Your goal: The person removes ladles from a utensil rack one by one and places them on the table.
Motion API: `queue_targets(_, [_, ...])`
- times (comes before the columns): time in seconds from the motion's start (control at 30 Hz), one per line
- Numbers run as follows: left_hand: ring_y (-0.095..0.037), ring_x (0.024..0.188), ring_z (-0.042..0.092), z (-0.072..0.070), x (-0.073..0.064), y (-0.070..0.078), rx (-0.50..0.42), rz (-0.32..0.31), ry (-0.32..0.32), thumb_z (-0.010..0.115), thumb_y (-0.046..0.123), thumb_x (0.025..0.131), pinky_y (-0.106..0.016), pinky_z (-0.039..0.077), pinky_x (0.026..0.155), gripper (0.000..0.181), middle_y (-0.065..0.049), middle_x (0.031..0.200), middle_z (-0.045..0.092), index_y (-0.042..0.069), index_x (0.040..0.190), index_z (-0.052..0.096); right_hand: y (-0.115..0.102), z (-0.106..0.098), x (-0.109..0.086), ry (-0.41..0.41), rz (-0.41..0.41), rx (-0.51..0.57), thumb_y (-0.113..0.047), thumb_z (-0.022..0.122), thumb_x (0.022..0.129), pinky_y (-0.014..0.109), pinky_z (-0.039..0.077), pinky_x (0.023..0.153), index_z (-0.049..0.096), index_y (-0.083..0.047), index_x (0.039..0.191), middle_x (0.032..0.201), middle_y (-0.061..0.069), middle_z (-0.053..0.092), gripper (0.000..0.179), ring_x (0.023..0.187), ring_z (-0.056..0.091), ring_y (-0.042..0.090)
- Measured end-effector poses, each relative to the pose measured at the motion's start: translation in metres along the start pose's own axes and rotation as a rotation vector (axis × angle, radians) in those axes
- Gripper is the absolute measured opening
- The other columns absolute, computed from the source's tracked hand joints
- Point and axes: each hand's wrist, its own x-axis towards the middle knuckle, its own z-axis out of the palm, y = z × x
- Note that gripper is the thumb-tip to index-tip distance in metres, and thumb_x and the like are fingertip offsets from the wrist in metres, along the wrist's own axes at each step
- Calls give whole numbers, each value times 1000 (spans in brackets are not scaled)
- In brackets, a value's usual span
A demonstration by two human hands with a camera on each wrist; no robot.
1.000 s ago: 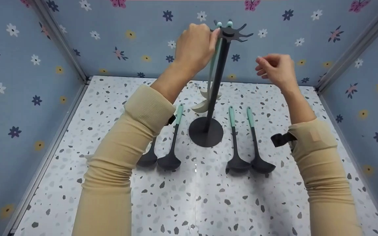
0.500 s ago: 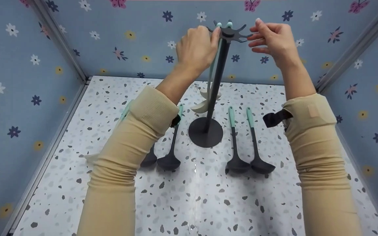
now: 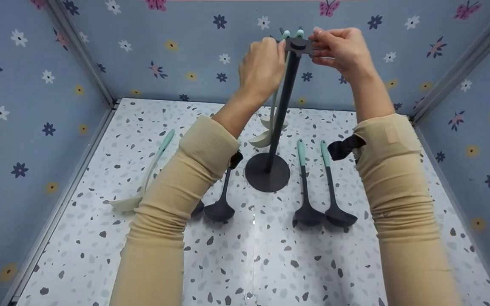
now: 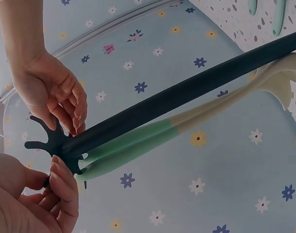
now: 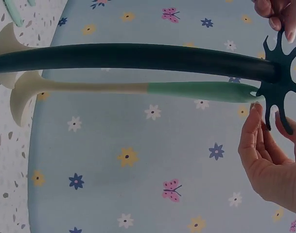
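Note:
A dark utensil stand (image 3: 288,91) rises from a round base, with a ring of hooks at its top. My left hand (image 3: 263,63) pinches one of its hooks on the left side, as the left wrist view shows. On the opposite side, my right hand (image 3: 343,49) holds the hooks between thumb and fingers. Two cream ladles (image 4: 206,114) with green handles hang from the stand, side by side. In the right wrist view one green handle (image 5: 201,91) runs up to the hooks close to my right fingertips (image 5: 254,114).
Two black ladles (image 3: 309,214) with green handles lie right of the base. To its left lie another black ladle (image 3: 219,210) and one mostly hidden by my left sleeve. A cream ladle (image 3: 153,163) lies farther left. Flowered panels (image 3: 185,51) enclose the speckled table (image 3: 270,263).
My right hand has risen and moved left from the air beside the stand onto its hooks. My left hand stays at the hooks, shifted slightly right and down.

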Motion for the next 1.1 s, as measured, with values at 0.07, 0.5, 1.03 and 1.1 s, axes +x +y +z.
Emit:
queue_targets(0.07, [-8, 53, 39, 1, 1, 0, -11, -9, -6, 31, 30, 97, -21, 31, 47, 33, 2, 65, 42, 10, 88, 55, 1, 0, 0, 4, 18, 15, -16, 60, 84, 24, 49, 68, 65, 1, 95, 85, 11, 58, 21, 73, 57, 20])
queue_targets(0.5, [-9, 55, 39, 4, 0, 0, -110, -11, 51, 36, 26, 96, -21, 31, 50, 29, 1, 65, 42, 9, 81, 53, 0, 0, 2, 17, 51, 115, -8, 58, 85, 22, 49, 65, 66, 2, 87, 85, 11, 56, 13, 75, 56, 19])
queue_targets(1.03, [-7, 50, 44, -8, 5, -10, -153, 26, 92, 37, 19, 96, -20, 32, 49, 32, 2, 58, 45, 13, 65, 43, 10, -1, -9, -40, 37, 351, -4, 64, 78, 25, 50, 64, 63, 8, 88, 80, 15, 60, 16, 67, 58, 20])
queue_targets(1.1, [-7, 51, 49, -10, 8, -13, -241, 8, 59, 38, 19, 96, -20, 37, 51, 30, 1, 60, 49, 11, 69, 48, 13, 0, -14, -41, 9, 387, -3, 63, 78, 25, 50, 65, 63, 9, 89, 80, 16, 60, 16, 68, 59, 21])
